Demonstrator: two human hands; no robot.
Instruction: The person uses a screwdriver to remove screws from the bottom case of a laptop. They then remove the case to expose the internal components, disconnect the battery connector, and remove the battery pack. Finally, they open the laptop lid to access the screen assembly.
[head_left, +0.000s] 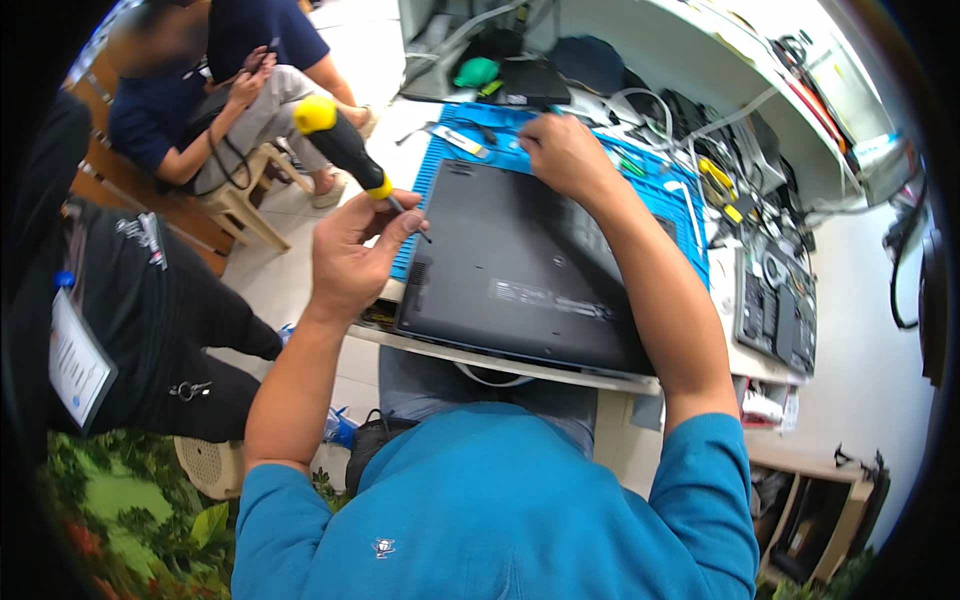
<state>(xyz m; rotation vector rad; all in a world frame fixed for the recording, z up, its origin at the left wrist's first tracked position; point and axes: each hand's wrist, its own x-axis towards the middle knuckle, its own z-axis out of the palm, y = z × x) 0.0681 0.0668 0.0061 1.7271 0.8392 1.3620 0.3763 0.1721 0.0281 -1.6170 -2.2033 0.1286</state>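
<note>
A black laptop (500, 240) lies upside down, its bottom cover facing up, on a blue work mat (432, 170). My left hand (355, 255) is at the laptop's left edge, pinching the shaft of a screwdriver (352, 150) with a black and yellow handle. The handle leans up and to the left, and the thin tip points down at the cover; whether it touches cannot be made out. Reaching across the laptop, my right hand (567, 155) is over the far part of the mat. Its fingers are drawn together, and what they hold, if anything, is hidden.
Tools and cables clutter the back of the bench, near a dark cap (588, 65) and yellow-handled pliers (716, 180). An opened laptop chassis (778, 305) lies to the right. Beyond the left edge, a person (185, 120) sits on a stool; another in dark clothes (150, 290) stands close.
</note>
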